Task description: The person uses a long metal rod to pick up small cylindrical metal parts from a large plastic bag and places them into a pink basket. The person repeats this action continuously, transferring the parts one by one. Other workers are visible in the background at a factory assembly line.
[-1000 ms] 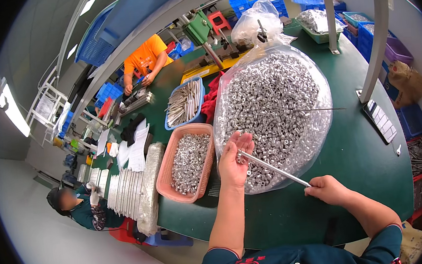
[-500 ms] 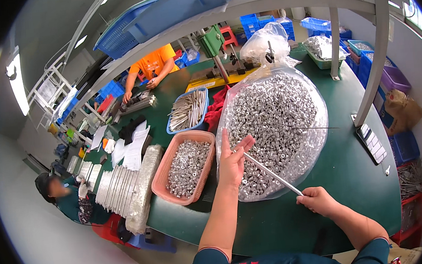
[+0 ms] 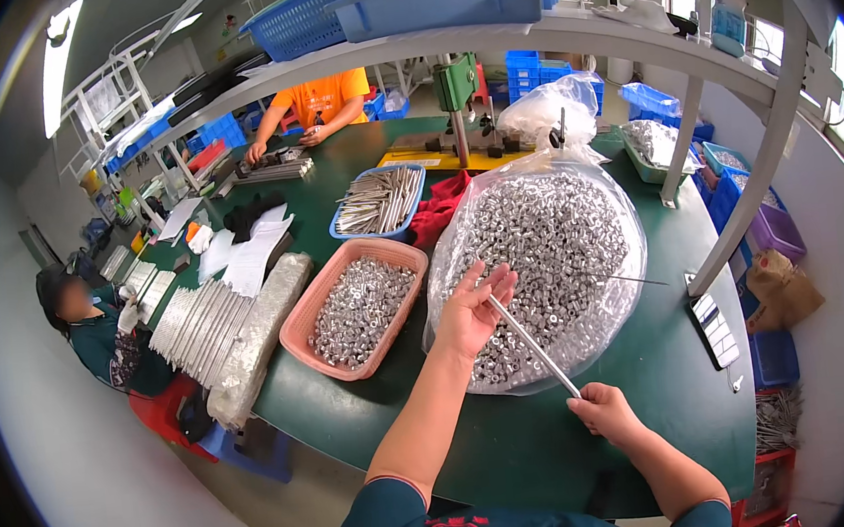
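My right hand is closed around the near end of a slim silver metal rod. The rod slants up and left, over the near part of a big clear plastic bag full of small shiny metal sleeves. At its far end, my left hand has its palm turned up and its fingers partly curled about the tip. Whether a small part sits in that palm is hidden. To the left of the bag is a pink basket holding more of these metal pieces.
Behind the pink basket stands a blue basket of metal rods beside a red cloth. A phone lies at the right, near a shelf post. An overhead shelf crosses above. Two co-workers sit left and far.
The whole view has shifted. The fingers of my left hand, more stretched out before, are now more curled near the rod's tip. My right hand still grips the rod.
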`<state>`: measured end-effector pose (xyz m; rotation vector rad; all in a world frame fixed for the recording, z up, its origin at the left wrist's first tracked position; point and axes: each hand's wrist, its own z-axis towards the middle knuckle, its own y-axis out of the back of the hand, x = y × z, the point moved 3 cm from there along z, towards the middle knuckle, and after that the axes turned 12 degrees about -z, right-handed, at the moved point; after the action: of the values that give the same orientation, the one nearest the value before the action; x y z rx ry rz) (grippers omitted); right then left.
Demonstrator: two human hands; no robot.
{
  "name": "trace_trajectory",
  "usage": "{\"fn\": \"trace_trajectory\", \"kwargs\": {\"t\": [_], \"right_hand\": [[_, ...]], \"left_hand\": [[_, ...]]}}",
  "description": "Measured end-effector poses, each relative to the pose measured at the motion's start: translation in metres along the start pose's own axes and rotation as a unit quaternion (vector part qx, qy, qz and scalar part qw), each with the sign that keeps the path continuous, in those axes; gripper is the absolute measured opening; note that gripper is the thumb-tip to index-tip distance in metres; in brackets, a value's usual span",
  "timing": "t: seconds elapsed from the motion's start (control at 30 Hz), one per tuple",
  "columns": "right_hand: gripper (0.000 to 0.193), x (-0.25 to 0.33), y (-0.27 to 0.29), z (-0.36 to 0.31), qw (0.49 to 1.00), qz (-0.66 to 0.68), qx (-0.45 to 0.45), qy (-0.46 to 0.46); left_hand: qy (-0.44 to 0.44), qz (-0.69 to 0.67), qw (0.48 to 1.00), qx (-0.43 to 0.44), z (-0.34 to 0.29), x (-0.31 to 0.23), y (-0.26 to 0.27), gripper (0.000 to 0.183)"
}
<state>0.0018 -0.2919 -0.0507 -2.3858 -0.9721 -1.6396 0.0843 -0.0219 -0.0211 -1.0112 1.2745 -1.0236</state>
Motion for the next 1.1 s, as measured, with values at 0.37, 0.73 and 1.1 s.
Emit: {"fn": "trace_trajectory", "kwargs": {"t": [0.37, 0.73, 1.1], "right_hand": [[0.019, 0.015, 0.004, -0.011, 0.994, 0.103, 0.005, 0.024], [0.019, 0.022, 0.009, -0.023, 0.995, 0.094, -0.006, 0.032], [0.017, 0.018, -0.008, -0.032, 0.996, 0.088, 0.003, 0.017]], "left_hand": [[0.01, 0.098, 0.995, -0.033, -0.001, 0.0, -0.008, 0.044], [0.01, 0.235, 0.969, -0.077, -0.009, 0.004, -0.011, 0.054], [-0.022, 0.117, 0.993, 0.001, -0.006, -0.027, -0.005, 0.043]]}}
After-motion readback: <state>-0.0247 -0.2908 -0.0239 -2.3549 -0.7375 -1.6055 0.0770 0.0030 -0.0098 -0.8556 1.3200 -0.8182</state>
